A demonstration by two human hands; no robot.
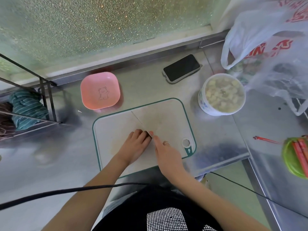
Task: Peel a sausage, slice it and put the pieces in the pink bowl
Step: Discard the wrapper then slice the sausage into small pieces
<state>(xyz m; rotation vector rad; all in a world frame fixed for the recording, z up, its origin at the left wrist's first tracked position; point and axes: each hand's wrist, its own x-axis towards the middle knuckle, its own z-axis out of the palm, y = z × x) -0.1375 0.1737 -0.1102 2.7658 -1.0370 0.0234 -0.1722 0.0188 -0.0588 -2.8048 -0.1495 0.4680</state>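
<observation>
My left hand (135, 145) rests on the white cutting board (168, 117) with its fingers curled down over the sausage. Only a small pink end of the sausage (150, 132) shows at the fingertips. My right hand (166, 153) grips a knife, the index finger laid along its spine. The knife blade (137, 117) is seen edge-on, running up and left from between my hands, with its heel against my left fingers. The pink bowl (88, 90), square with a bear drawing, sits beyond the board's left corner with nothing in it.
A phone (181, 67) lies at the back. A lidded white tub (221, 95) and a plastic bag (266, 52) stand at right. A green plate (288, 159) with red sausages sits at the far right, beside a red wrapper strip (265, 140). A wire rack (45, 90) holding cloths is at left.
</observation>
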